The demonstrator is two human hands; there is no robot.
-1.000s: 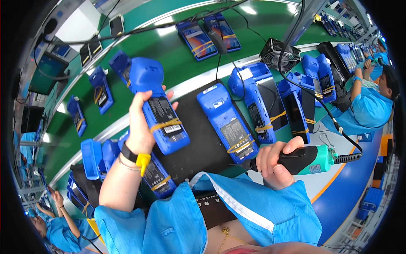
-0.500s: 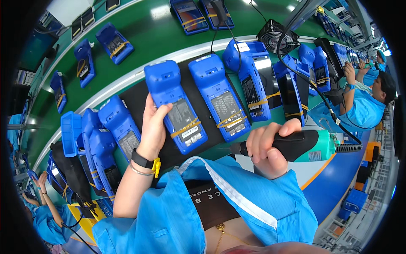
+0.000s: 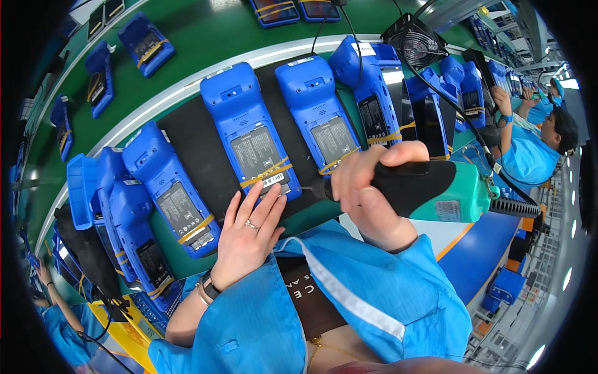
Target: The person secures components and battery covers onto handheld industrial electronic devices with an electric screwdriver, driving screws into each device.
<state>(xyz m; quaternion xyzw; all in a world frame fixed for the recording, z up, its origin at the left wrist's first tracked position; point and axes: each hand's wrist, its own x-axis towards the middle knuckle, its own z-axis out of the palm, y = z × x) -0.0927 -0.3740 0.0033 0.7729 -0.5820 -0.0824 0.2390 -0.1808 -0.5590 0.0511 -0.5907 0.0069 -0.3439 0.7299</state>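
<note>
A blue handheld terminal (image 3: 230, 93) lies back side up on the black mat, a battery and a yellow rubber band around its lower part. The outstretched fingers of my left hand (image 3: 249, 225) rest on its lower end, just below the band. My right hand (image 3: 377, 190) is wrapped round a black and green electric screwdriver (image 3: 458, 193), held almost level. The thin bit points left at the terminal's lower right edge; whether it touches a screw is too small to tell. A second blue terminal (image 3: 308, 87) lies to the right, its lower end partly behind my right hand.
Several blue terminals stand at the left, one leaning nearest the mat (image 3: 180, 146). More terminals and a black fan (image 3: 414, 45) are at the right. The screwdriver's cable (image 3: 464, 121) hangs across that side. Banded devices lie on the green surface (image 3: 205, 31) beyond a pale rail. Co-workers sit at both sides.
My left hand has let go of the terminal's side and come down flat on its lower end. The screwdriver has moved left and up, its bit now at the terminal's edge.
</note>
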